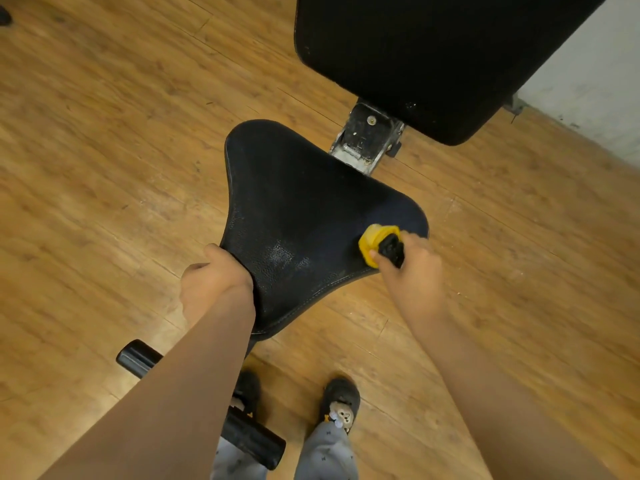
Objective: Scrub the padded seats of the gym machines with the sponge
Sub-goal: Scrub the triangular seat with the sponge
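The sponge (375, 242) is sitting on the right-hand corner of the seat (301, 202), close to the edge, squashed into a lump, its yellow foam bulging out on one side and its black scouring layer facing up. The right hand (412, 271) is gripping it, fingers curled tight round it and the thumb pinching across the dark side, pressing the yellow foam down onto the padding.

The seat is black and padded, with a pebbled, leather-like grain and a stitched seam running along its border. It is flaring wide at the far end and narrowing toward the person. A shiny patch is catching the light near the middle of the near half.

The left hand (211, 282) is holding the seat's left edge, thumb lying on top and the fingers curling under the rim, out of sight.

Beyond the seat, a scuffed metal bracket (367, 140) is joining it to a broad, black, round-cornered back pad (433, 57). Below, two black foam rollers (138, 358) are sticking out from the frame. Wood-grain plank flooring (104, 133) is lying all around, a pale wall (595, 81) is showing at the top right, and dark shoes (341, 403) under grey patterned trousers (325, 452) are standing at the bottom.
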### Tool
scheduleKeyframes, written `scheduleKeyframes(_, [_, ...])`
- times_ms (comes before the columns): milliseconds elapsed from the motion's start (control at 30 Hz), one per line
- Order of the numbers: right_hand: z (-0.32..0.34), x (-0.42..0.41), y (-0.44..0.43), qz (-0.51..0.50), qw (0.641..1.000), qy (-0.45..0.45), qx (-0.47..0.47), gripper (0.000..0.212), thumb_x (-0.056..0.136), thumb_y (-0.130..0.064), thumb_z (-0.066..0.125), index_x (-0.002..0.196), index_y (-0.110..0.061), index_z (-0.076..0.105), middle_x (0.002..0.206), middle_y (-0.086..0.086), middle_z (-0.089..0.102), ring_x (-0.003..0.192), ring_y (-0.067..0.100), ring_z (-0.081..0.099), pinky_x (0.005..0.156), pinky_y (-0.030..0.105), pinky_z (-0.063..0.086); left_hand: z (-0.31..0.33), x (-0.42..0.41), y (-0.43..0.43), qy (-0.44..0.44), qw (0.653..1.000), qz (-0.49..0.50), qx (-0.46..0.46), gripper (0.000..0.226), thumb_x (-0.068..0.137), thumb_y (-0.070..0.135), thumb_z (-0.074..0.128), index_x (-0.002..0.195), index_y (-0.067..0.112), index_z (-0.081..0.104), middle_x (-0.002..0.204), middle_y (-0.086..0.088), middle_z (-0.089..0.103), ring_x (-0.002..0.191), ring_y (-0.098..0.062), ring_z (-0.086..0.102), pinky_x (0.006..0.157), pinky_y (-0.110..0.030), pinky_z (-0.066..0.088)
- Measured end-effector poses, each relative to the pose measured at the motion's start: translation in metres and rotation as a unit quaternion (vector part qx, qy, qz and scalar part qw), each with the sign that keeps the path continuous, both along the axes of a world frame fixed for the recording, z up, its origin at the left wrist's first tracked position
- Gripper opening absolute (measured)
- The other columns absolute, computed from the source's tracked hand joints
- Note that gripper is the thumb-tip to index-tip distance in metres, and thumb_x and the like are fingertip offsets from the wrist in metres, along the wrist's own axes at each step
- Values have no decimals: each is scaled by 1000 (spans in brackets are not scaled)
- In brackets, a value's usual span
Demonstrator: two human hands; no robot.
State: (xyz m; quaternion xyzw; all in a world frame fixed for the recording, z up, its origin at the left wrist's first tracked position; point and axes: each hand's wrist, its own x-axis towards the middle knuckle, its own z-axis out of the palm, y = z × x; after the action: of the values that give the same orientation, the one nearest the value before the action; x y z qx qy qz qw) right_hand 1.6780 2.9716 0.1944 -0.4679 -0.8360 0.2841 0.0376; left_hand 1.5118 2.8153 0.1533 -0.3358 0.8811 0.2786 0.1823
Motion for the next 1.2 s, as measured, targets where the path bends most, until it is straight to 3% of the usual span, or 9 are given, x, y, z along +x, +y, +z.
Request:
scheduleKeyframes(133, [7, -25, -57, 39, 998, 37, -22, 22, 86, -25, 69, 98, -11, 59, 88, -7, 45, 88, 13, 45, 70, 20, 29, 8, -2, 1, 2, 999, -27, 34, 47, 92, 50, 38, 102, 12, 63, 106, -12, 64, 102, -33, 59, 87, -40, 46])
scheduleKeyframes(267, [9, -36, -92, 90, 994, 49, -37, 21, 86, -25, 69, 98, -14, 57, 89, -10, 43, 88, 6, 36, 72, 15, 26, 25, 5, -2, -12, 998, -29, 45, 40, 92, 50, 37, 97, 14, 55, 80, -4, 51, 82, -29, 51, 74, -39, 37])
scheduleKeyframes(400, [6, -46, -73, 110, 993, 39, -15, 23, 85, -25, 70, 99, -9, 59, 89, -5, 48, 89, 11, 42, 71, 18, 27, 34, 8, -6, -32, 994, -24, 106, 40, 92, 53, 36, 99, 19, 55, 87, -2, 56, 79, -26, 52, 74, -39, 39])
scheduleKeyframes(500, [7, -73, -48, 60, 998, -8, -20, 26, 89, -30, 65, 104, -10, 59, 92, -1, 50, 92, 16, 48, 72, 22, 31, 34, 13, -16, 1, 985, -91, 149, 41, 100, 51, 32, 101, 16, 52, 80, 2, 53, 72, -18, 51, 69, -36, 36])
scheduleKeyframes(567, [9, -79, -50, 50, 998, -10, -23, 27, 89, -31, 65, 105, -10, 59, 92, -4, 48, 94, 15, 49, 73, 22, 31, 31, 17, -24, 39, 973, -134, 186, 41, 101, 49, 31, 103, 14, 51, 83, 2, 55, 78, -19, 54, 66, -32, 36])
scheduleKeyframes(700, [12, -54, -81, 107, 994, 2, 5, 26, 88, -29, 68, 104, -12, 58, 91, -7, 44, 88, 8, 40, 71, 17, 27, 25, 16, -26, 81, 972, -143, 170, 34, 102, 44, 34, 98, 15, 53, 85, 1, 56, 74, -15, 52, 59, -28, 35])
scheduleKeyframes(967, [18, -85, -70, 115, 993, -40, 3, 34, 88, -30, 66, 115, -10, 58, 97, -1, 52, 101, 16, 49, 74, 19, 30, 30, 18, -25, 85, 970, -128, 189, 31, 104, 34, 32, 99, 12, 55, 77, 7, 52, 68, -6, 48, 54, -20, 33])
scheduleKeyframes(1100, [18, -76, -83, 123, 992, -38, -4, 33, 88, -31, 67, 111, -10, 58, 94, -5, 46, 99, 15, 50, 72, 17, 28, 33, 17, -26, 90, 967, -123, 204, 28, 105, 28, 32, 96, 11, 53, 74, 8, 49, 65, -5, 46, 51, -6, 36])
scheduleKeyframes(1200, [15, -96, -76, 94, 995, -37, -14, 42, 90, -32, 64, 125, -11, 55, 112, 2, 57, 110, 15, 51, 84, 19, 37, 32, 18, -26, 92, 965, -120, 213, 26, 105, 26, 32, 95, 11, 52, 74, 8, 48, 65, -5, 45, 52, -6, 35])
